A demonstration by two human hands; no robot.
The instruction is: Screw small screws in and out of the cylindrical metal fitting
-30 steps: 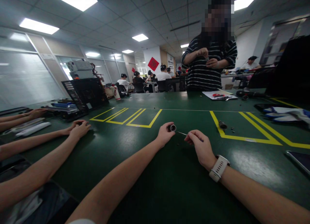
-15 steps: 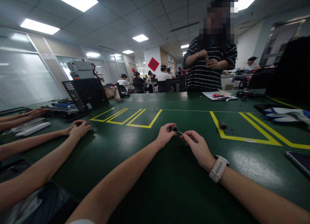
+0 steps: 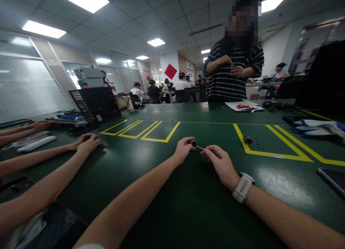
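Observation:
Between the thumb and fingers of my left hand point(image 3: 184, 149) is a small dark round part point(image 3: 193, 143), its ring-shaped open end facing right. My right hand point(image 3: 215, 156) grips a small screwdriver point(image 3: 217, 156) by its dark handle, and the thin shaft points left to the rim of the round part. Whether the tip touches the part is too small to tell. A dark cylindrical piece point(image 3: 247, 139) lies on the green table point(image 3: 205, 114) to the right, across a yellow tape line, with several tiny pieces point(image 3: 258, 144) beside it.
At the left are another person's hands point(image 3: 87, 143) and a black computer case point(image 3: 95, 103). A person point(image 3: 234, 71) stands across the table behind papers with red-handled tools point(image 3: 244, 106). Gloves point(image 3: 318, 127) and a phone point(image 3: 332, 180) lie at the right.
The round part in my left hand has tilted slightly and shifted a little left. The screwdriver's angle has changed slightly. Both hands keep their hold.

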